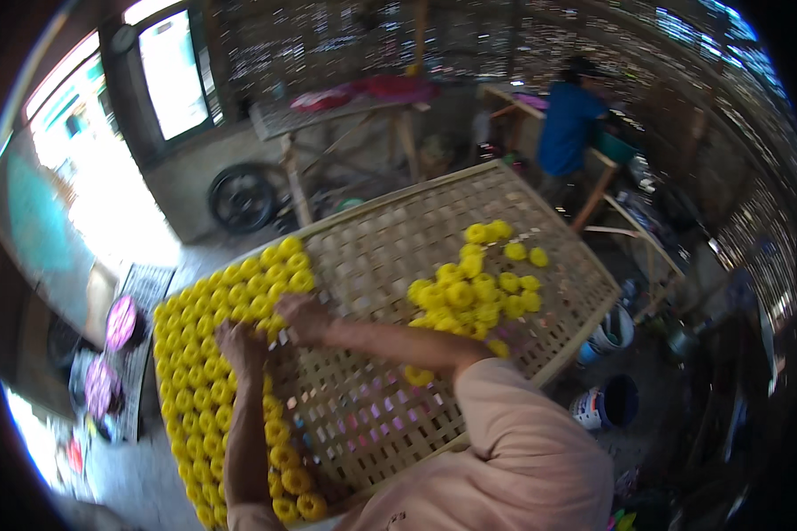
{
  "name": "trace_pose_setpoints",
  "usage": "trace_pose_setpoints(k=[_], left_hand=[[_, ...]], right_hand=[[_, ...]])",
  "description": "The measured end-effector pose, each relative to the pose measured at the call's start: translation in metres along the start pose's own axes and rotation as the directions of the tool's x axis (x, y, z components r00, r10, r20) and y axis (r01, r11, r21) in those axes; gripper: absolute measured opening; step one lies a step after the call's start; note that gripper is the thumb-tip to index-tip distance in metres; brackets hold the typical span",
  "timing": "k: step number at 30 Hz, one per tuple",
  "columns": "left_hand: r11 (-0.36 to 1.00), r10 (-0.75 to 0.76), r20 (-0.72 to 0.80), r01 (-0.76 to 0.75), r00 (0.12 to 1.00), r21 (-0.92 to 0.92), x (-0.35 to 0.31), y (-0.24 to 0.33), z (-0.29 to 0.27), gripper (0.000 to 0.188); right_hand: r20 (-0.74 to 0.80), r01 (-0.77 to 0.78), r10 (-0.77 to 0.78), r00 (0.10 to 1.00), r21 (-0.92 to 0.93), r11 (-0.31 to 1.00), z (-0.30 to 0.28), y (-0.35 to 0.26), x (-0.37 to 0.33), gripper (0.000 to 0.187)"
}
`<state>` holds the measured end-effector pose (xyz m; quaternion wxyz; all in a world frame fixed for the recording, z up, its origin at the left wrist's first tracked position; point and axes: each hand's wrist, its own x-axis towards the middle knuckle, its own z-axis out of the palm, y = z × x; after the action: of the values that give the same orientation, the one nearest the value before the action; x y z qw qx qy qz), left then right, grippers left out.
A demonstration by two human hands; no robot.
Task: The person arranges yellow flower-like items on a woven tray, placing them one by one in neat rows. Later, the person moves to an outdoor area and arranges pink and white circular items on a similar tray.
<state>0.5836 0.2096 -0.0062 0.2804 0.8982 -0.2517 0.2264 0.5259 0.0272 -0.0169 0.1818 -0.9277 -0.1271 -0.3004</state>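
Head view of a large woven bamboo tray (390, 389) bearing yellow ring-shaped pieces. Packed rows of yellow rings (195, 354) fill the tray's left part, from its far corner down to the near edge; a loose heap of yellow rings (469, 296) lies well apart on the right part. The left hand (239, 347) rests palm down on the packed rows, fingers curled; whether it holds a ring cannot be told. The right hand (299, 319) reaches across to the rows' inner edge, fingers bent onto the rings there. Beyond the tray, a person in a blue shirt (567, 124) stands at a wooden bench (522, 102); two buckets (607, 403) stand on the floor to the right.
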Motion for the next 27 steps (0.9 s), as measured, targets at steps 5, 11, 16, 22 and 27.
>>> trace_pose_setpoints(k=[5, 11, 16, 22, 27], left_hand=[[0.998, -0.050, 0.096, 0.046, 0.994, 0.045, -0.006, 0.005, -0.005, 0.016], [0.998, -0.050, 0.056, 0.051, 0.997, -0.023, -0.008, 0.008, -0.005, 0.021], [0.996, -0.020, 0.054, 0.025, 0.998, -0.081, -0.002, 0.011, -0.006, 0.027], [0.991, 0.037, 0.004, -0.036, 0.999, -0.129, 0.002, 0.048, -0.014, 0.031], [0.956, 0.123, -0.042, -0.130, 0.991, -0.262, -0.006, 0.088, -0.026, 0.030]], right_hand=[[0.117, -0.048, 0.046, 0.992, 0.013, 0.999, -0.017, -0.003, -0.014, 0.025], [0.096, 0.020, -0.019, 0.995, -0.005, 1.000, -0.014, -0.002, -0.009, 0.018], [-0.003, -0.005, 0.004, 1.000, -0.128, 0.992, 0.011, 0.015, -0.003, 0.018], [0.073, -0.114, 0.117, 0.990, -0.045, 0.993, -0.032, 0.000, -0.010, 0.044], [0.114, -0.171, 0.174, 0.978, -0.036, 0.985, -0.061, 0.003, -0.022, 0.037]])
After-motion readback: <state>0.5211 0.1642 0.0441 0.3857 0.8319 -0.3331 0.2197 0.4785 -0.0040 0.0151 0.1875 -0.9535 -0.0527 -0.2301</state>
